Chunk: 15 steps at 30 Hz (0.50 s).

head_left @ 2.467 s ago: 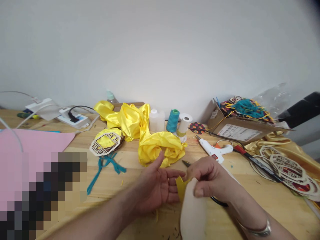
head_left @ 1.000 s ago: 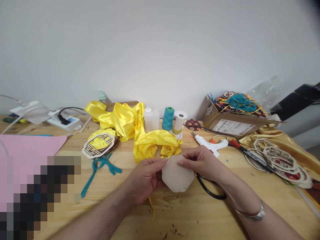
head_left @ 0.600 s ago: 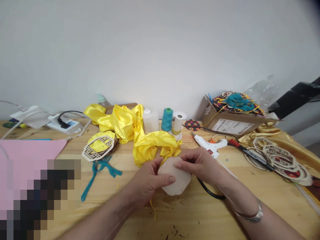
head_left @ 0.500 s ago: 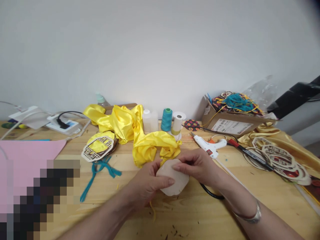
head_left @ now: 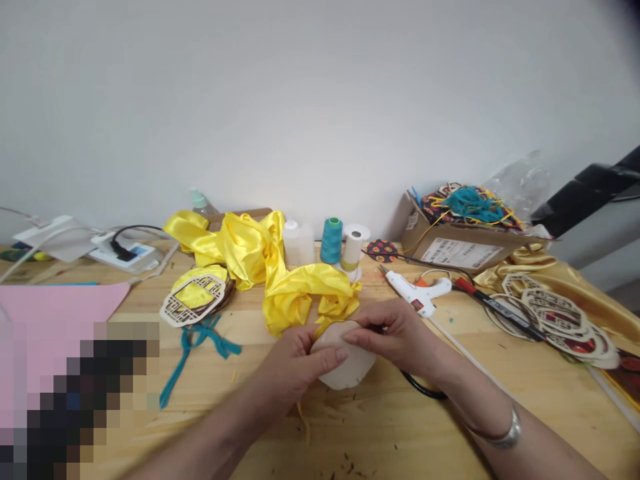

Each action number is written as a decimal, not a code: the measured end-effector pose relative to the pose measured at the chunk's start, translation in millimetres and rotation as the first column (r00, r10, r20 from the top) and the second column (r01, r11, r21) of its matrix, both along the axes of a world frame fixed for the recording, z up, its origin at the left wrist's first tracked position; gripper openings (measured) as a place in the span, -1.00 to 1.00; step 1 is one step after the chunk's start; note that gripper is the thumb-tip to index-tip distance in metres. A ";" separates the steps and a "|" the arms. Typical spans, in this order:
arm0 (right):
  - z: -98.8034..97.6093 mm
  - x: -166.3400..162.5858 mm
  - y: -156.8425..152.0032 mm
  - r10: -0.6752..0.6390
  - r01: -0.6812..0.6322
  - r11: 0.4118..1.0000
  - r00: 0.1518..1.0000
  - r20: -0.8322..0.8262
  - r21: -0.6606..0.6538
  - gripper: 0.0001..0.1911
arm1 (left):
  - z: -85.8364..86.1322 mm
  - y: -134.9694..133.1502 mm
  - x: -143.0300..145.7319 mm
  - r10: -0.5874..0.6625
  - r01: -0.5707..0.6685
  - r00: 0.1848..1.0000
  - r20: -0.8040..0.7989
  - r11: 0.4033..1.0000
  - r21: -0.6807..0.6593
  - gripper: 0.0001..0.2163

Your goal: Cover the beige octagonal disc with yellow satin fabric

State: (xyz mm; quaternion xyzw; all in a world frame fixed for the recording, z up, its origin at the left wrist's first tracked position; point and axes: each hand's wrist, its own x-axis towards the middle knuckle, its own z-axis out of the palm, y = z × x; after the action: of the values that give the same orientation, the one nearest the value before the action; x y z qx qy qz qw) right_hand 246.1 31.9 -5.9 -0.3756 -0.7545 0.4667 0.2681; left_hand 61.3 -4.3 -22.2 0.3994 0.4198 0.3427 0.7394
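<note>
Between my two hands is a flat, pale, roundish panel with a scalloped edge, its plain face turned up. My left hand grips its left side, thumb on top and fingers beneath. My right hand pinches its upper right edge, thumb on the face. Yellow satin fabric lies bunched just beyond the panel and meets its far edge. A thin yellow cord hangs out below my left hand. What lies under the panel is hidden.
A white glue gun lies right of my hands. Cut-out wooden panels and teal cord are left. Behind stand a teal thread cone and a white bottle. A filled cardboard box stands back right.
The panel has tipped slightly and a strip of yellow fabric now shows along its far edge. Both hands keep their hold, with only small finger shifts. The view has shifted slightly.
</note>
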 end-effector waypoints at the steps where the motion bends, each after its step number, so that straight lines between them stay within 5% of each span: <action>1: -0.4 0.2 0.4 -0.001 0.001 1.000 1.000 0.002 0.003 -0.65 | 1.2 0.1 0.1 0.006 -0.005 0.999 -0.035 1.000 0.020 -0.80; 7: -3.2 1.1 1.1 0.005 -0.005 1.000 1.000 0.005 -0.010 -0.65 | 5.7 -1.0 0.3 0.051 -0.034 0.973 -0.224 0.996 0.078 -0.78; 15: -6.2 -0.6 -0.1 0.008 -0.009 1.000 1.000 0.013 0.020 -0.63 | 8.8 -1.4 2.3 0.079 -0.074 0.983 -0.164 0.997 0.034 -0.83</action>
State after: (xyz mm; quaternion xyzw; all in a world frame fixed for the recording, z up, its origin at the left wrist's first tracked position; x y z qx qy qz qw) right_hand 245.5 31.9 -12.1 -0.3726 -0.7625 0.4577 0.2651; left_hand 63.7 -5.7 -13.4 0.4203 0.4897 0.3424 0.6828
